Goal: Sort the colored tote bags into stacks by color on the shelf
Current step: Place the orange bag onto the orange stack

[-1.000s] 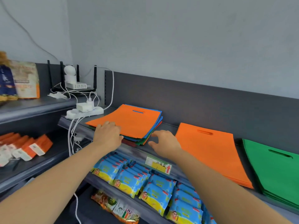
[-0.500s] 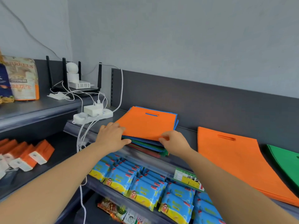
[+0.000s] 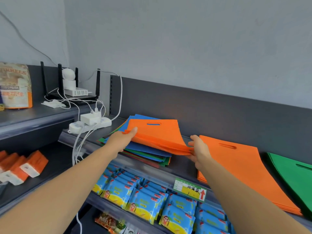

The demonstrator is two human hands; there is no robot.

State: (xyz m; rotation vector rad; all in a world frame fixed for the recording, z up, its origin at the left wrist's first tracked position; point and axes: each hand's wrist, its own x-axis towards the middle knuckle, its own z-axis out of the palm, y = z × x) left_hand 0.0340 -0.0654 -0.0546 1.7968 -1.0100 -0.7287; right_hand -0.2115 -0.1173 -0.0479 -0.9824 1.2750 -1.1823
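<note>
An orange tote bag is lifted at its near edge off a mixed pile of blue, green and red bags on the top shelf. My left hand grips the bag's near left corner. My right hand pinches its near right corner. To the right lies a flat stack of orange bags. Beyond that, at the frame's right edge, lies a stack of green bags.
A white power strip with plugs and hanging cables sits just left of the mixed pile. A router and camera stand on the left shelf by a snack bag. Blue snack packets fill the shelf below; a price tag clips the top shelf's edge.
Both hands went from resting on the pile's front edge to gripping the top orange bag. Its near edge has risen off the blue bag beneath. The view has shifted closer.
</note>
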